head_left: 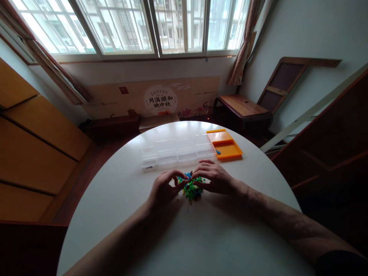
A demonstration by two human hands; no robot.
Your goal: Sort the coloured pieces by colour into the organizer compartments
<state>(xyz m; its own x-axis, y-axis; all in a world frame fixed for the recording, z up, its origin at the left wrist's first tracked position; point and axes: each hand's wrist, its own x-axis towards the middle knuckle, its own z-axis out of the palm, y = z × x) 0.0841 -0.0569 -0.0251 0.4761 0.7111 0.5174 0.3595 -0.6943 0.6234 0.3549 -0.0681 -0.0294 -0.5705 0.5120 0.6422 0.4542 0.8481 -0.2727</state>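
A small heap of tiny plastic pieces (190,188), mostly green with blue, yellow and dark ones, lies on the white round table (184,237). My left hand (163,187) reaches in from the heap's left side, thumb and forefinger pinched together at its top. From the right comes my right hand (215,177), its fingers curled over the heap and its thumb and forefinger brought close together. Any piece between the fingertips of either hand is too small to make out.
Beyond the hands stands a row of clear plastic compartments (167,158), with something small and dark at the left end. An orange tray (232,155) adjoins them, holding a few blue pieces (218,152). A wooden-topped stool (244,105) stands past the table's edge.
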